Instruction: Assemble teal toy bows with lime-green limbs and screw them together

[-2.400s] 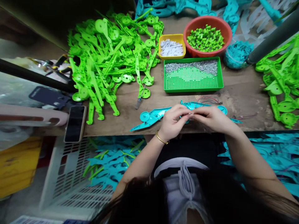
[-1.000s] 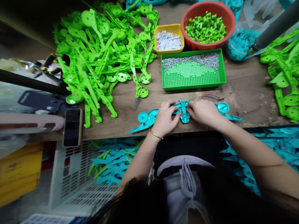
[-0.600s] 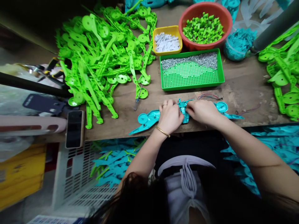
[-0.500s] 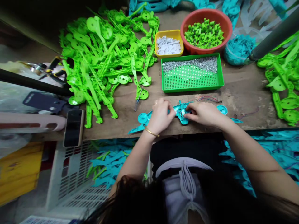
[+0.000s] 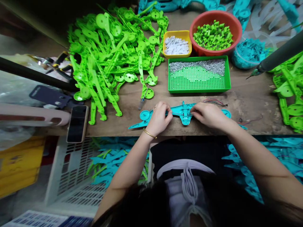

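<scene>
A long teal plastic shell [image 5: 186,117] lies across the bench's front edge, its moulded inner side facing up. My left hand [image 5: 161,118] rests over its left arm, thumb and fingers pinched on a thin dark wire [image 5: 176,113] that runs toward the shell's middle. On the other side, my right hand [image 5: 208,114] is closed in a pinch beside the central part; what its fingertips hold is too small to make out. Reddish wires [image 5: 214,101] trail out behind the right hand.
Beyond the shell stands a green perforated tray [image 5: 199,90] of small screws. Behind are a yellow box [image 5: 165,53] of white pieces and a red bowl [image 5: 238,28]. Green parts [image 5: 106,63], a screwdriver [image 5: 142,101] and a phone [image 5: 77,124] lie left. An electric screwdriver [image 5: 262,66] hangs right.
The view has shifted slightly, so the bench things sit further right. Both hands have drawn apart from the shell's centre, showing more of its middle.
</scene>
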`<move>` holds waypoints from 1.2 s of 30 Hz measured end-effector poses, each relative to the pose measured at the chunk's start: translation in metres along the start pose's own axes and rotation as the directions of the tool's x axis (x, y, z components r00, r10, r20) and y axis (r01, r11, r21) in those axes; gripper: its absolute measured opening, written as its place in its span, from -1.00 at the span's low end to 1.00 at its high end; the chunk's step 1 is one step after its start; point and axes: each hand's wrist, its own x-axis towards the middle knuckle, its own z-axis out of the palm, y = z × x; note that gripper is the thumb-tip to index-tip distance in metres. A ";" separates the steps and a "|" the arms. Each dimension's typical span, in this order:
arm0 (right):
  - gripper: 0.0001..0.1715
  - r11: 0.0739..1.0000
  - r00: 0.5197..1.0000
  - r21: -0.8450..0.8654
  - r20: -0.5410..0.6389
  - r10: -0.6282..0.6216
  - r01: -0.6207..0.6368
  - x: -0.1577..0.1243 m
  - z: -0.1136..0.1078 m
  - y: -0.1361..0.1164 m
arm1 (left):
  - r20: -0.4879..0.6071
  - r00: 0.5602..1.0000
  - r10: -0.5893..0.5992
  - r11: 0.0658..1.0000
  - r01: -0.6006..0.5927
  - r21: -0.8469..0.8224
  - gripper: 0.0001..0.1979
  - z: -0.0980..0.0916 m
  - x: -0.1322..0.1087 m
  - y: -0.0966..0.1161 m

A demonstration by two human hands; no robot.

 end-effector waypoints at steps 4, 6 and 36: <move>-0.68 0.990 0.994 -0.096 -0.042 0.097 -0.101 0.003 0.002 -0.010 | 0.041 0.999 0.007 1.000 -0.006 -0.018 -0.94 -0.004 -0.003 -0.001; -0.67 0.985 0.992 -0.124 -0.042 0.118 -0.122 0.003 0.002 -0.012 | 0.051 0.999 0.013 0.999 -0.012 -0.032 -0.94 -0.004 -0.003 -0.002; -0.63 0.929 0.989 -0.340 0.030 -0.145 0.147 -0.019 0.009 -0.013 | -0.187 0.982 -0.036 0.998 0.026 -0.055 -0.88 0.004 -0.006 -0.002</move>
